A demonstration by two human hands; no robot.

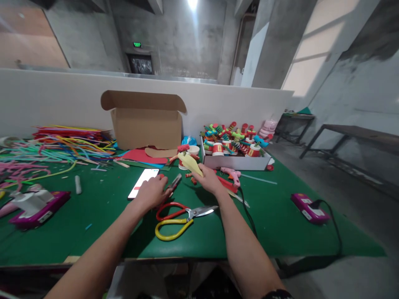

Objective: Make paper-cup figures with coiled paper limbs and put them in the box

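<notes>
My left hand [152, 191] rests low over the table beside the phone [141, 182], its fingers closed round a red-handled tool with a grey metal tip [176, 180]. What kind of tool it is stays partly hidden by the fingers. Pinched in my right hand [208, 179] is a pale yellow sheet piece [190, 163], held in front of a white cup [193, 150] with striped coiled pieces around it. Nearer to me, between my forearms, lie large scissors [187, 214] with one red and one yellow handle, blades partly apart and pointing right.
A white box [237, 162] of decorated cups stands at back right, with a pink glue gun [232, 174] before it. Colourful pipe cleaners [59, 149] pile up at left, beside an open cardboard box [146, 126]. Purple power strips [310, 209] sit at both sides, one trailing a black cord.
</notes>
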